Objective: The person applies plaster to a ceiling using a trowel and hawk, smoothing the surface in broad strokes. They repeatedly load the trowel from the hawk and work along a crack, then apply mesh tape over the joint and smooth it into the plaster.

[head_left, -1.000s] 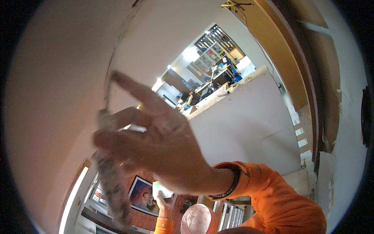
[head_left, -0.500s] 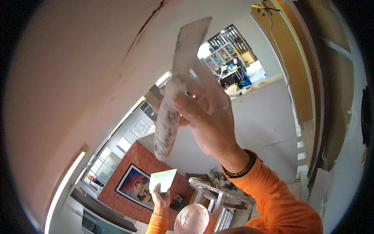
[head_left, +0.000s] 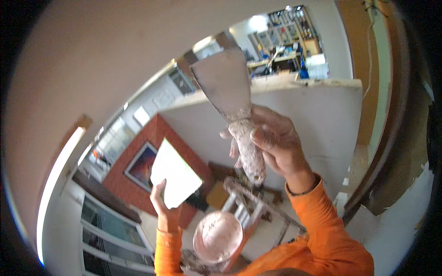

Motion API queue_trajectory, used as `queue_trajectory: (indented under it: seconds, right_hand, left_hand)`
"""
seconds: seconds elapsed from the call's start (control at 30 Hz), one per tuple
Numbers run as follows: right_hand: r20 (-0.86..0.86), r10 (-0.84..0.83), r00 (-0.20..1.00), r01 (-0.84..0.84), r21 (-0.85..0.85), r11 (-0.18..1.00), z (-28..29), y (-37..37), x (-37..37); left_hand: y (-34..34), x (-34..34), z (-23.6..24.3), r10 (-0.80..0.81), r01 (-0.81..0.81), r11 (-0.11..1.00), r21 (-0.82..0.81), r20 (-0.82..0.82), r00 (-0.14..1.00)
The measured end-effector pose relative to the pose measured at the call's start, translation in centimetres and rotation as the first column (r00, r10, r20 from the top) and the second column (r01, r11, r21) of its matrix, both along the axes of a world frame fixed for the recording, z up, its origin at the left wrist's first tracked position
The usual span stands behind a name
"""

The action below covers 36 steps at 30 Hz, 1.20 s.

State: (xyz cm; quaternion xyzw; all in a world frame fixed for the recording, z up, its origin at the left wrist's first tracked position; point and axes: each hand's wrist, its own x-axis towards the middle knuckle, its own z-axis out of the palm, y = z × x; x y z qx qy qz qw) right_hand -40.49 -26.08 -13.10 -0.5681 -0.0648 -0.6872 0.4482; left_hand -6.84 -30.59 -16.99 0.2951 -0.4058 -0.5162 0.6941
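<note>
My right hand (head_left: 281,142) grips a putty knife (head_left: 225,78) by its plaster-caked handle. The knife's broad, dull blade points up and away from me, below the ceiling. Lower on the left, my left hand (head_left: 162,202) pinches a flat, pale four-sided sheet (head_left: 174,177) at its near edge; glare washes out its face, so its material is hard to tell. Between my forearms, closer to me, is a round container (head_left: 199,239) with a pinkish-white paste in it.
A smeared ladder (head_left: 244,209) stands below, beside the container. Overhead stretches a ceiling (head_left: 92,60) with a lit strip (head_left: 57,184) on the left. A grey partition wall (head_left: 317,129) rises ahead. A framed picture (head_left: 140,168) hangs on a red brick-patterned wall, left.
The putty knife has come down and turned its broad blade face toward me. My left hand has raised the pale sheet and moved left. The whole view has shifted.
</note>
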Motion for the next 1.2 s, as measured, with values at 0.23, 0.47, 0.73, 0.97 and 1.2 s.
queue_trajectory:
  seconds: [0.23, 0.47, 0.73, 0.97, 1.2]
  right_hand:
    - [-0.571, -0.451, 0.686, 0.398, -0.224, 0.890, -1.3, -2.3, 2.2]
    - [-0.708, -0.410, 0.575, 0.302, -0.282, 0.911, -3.7, -3.0, 8.1]
    - [-0.861, 0.198, 0.468, -0.005, 0.221, 0.975, -9.0, -4.8, 13.1]
    - [-0.833, 0.479, 0.275, -0.338, 0.383, 0.860, -15.9, -6.8, 14.4]
    - [-0.991, 0.134, -0.007, -0.338, 0.128, 0.932, -16.7, -4.7, 15.2]
  left_hand:
    - [2.4, 5.3, 0.8, 0.069, -0.101, 0.989, 0.108, 0.266, 0.961]
    - [8.2, 0.7, -0.3, 0.036, -0.051, 0.991, 0.120, 0.126, 0.991]
    - [13.7, 1.0, -5.8, 0.188, -0.197, 0.954, 0.227, 0.059, 0.980]
    - [19.8, 1.0, -9.8, 0.304, -0.342, 0.857, 0.386, 0.158, 0.940]
    - [20.9, -0.6, -8.6, 0.027, -0.562, 0.768, 0.306, 0.862, 0.506]
